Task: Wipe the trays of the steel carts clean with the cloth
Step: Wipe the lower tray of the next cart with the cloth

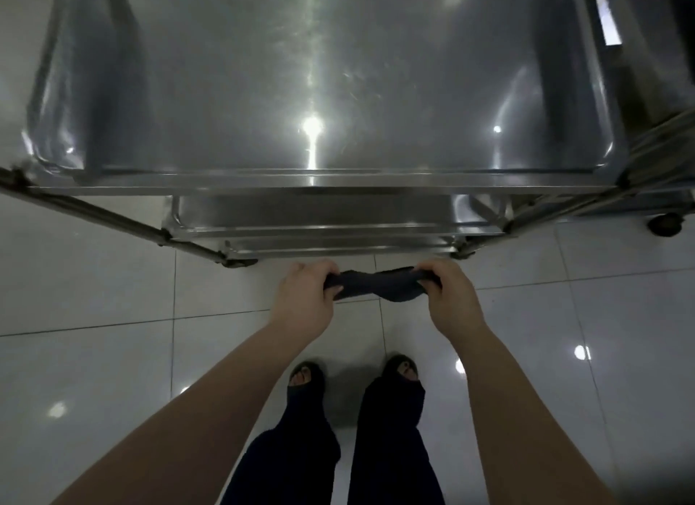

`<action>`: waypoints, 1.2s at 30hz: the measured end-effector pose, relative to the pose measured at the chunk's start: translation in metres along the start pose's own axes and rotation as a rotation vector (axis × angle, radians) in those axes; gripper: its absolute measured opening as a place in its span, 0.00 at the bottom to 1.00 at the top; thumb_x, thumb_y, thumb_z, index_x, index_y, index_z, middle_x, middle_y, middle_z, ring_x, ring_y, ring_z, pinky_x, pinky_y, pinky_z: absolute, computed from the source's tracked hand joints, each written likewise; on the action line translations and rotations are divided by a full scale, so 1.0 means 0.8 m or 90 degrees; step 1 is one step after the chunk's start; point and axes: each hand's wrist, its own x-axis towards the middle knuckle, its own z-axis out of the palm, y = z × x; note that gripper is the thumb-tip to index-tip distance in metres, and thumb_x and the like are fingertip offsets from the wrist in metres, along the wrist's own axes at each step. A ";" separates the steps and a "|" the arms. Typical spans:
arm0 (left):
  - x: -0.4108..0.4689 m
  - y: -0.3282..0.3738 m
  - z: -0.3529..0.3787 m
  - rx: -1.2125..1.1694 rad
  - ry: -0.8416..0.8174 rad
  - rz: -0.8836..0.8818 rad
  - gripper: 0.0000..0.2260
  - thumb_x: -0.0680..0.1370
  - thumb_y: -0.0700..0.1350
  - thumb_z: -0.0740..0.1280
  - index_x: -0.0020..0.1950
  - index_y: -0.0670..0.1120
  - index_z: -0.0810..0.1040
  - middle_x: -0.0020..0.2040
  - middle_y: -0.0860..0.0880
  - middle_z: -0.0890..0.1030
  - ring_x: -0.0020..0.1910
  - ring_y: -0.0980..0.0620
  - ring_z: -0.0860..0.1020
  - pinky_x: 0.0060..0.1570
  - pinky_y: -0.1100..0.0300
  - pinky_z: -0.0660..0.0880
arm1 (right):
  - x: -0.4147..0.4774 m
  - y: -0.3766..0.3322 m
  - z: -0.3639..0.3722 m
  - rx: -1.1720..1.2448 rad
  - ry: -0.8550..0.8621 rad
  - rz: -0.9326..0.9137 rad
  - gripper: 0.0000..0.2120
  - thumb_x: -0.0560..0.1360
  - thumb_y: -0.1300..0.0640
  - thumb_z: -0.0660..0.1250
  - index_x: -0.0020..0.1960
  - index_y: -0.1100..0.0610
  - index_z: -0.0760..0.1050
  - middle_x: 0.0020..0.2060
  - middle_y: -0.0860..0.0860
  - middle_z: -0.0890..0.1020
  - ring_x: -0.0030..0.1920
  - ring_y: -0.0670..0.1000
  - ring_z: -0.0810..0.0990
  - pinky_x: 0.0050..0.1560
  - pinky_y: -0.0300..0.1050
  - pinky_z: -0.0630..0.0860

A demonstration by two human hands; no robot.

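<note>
**Three stacked trays, one dark cloth held in front of them**

Uppermost on the shiny stainless-steel cart [195, 237] is a wide, shallow steel top tray [225, 91] with rounded corners and a raised rim. Its flat bottom shows only bright reflections of ceiling lights and faint smeared streaks near the middle. Below its near edge the front rims of a middle steel tray [301, 213] and a lowest steel tray [338, 244] stick out; what lies in them is hidden by the tray above.

The dark navy fabric cloth [370, 284] is off the cart, held in the air over the glossy white tiled floor [94, 279], just in front of the lowest tray's edge. It is stretched sideways between both hands, bunched into a rope that narrows at the middle and bulges below on the right.

The left hand [306, 294] grips one end, its fingers [329, 268] curled over the fabric. The right hand [447, 298] grips the other end, fingers [432, 270] wrapped the same way.

At the right edge stands part of a second steel cart [658, 91] with a dark caster wheel [663, 224] on the floor.
</note>
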 end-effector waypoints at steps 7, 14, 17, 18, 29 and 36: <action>0.174 -0.011 0.091 -0.084 0.169 0.077 0.10 0.80 0.44 0.66 0.59 0.42 0.79 0.51 0.42 0.82 0.50 0.43 0.79 0.45 0.58 0.70 | 0.169 0.098 0.024 -0.019 0.117 -0.050 0.10 0.79 0.66 0.62 0.58 0.61 0.78 0.51 0.55 0.78 0.50 0.48 0.72 0.50 0.34 0.65; 0.287 0.008 0.136 -0.073 0.443 0.195 0.10 0.75 0.46 0.71 0.47 0.39 0.81 0.41 0.38 0.81 0.42 0.37 0.79 0.40 0.50 0.75 | 0.254 0.160 0.012 -0.005 0.331 -0.184 0.09 0.76 0.67 0.63 0.53 0.65 0.79 0.47 0.53 0.79 0.49 0.46 0.75 0.48 0.23 0.64; 0.299 -0.034 0.188 -0.003 0.290 0.298 0.08 0.74 0.43 0.73 0.52 0.44 0.82 0.49 0.44 0.83 0.50 0.40 0.78 0.49 0.49 0.75 | 0.249 0.217 0.048 -0.093 0.220 -0.226 0.14 0.71 0.73 0.64 0.54 0.65 0.80 0.50 0.59 0.79 0.53 0.55 0.77 0.57 0.39 0.71; 0.300 -0.052 0.208 0.052 0.232 0.310 0.09 0.73 0.44 0.74 0.53 0.45 0.82 0.50 0.47 0.83 0.52 0.41 0.77 0.51 0.49 0.73 | 0.245 0.236 0.061 -0.132 0.189 -0.229 0.13 0.70 0.74 0.66 0.52 0.65 0.80 0.48 0.60 0.80 0.52 0.60 0.78 0.56 0.47 0.72; 0.426 -0.087 0.190 0.237 0.261 0.128 0.24 0.83 0.51 0.56 0.79 0.53 0.58 0.79 0.44 0.58 0.77 0.40 0.55 0.73 0.40 0.55 | 0.320 0.176 0.181 -0.347 0.060 -0.043 0.30 0.78 0.31 0.43 0.78 0.37 0.45 0.80 0.50 0.44 0.76 0.67 0.38 0.69 0.75 0.37; 0.442 -0.106 0.210 0.359 0.175 0.104 0.24 0.81 0.61 0.41 0.78 0.61 0.51 0.80 0.53 0.51 0.79 0.43 0.48 0.72 0.32 0.44 | 0.348 0.231 0.178 -0.408 0.071 -0.089 0.33 0.73 0.25 0.37 0.75 0.32 0.37 0.79 0.43 0.39 0.76 0.64 0.33 0.68 0.73 0.30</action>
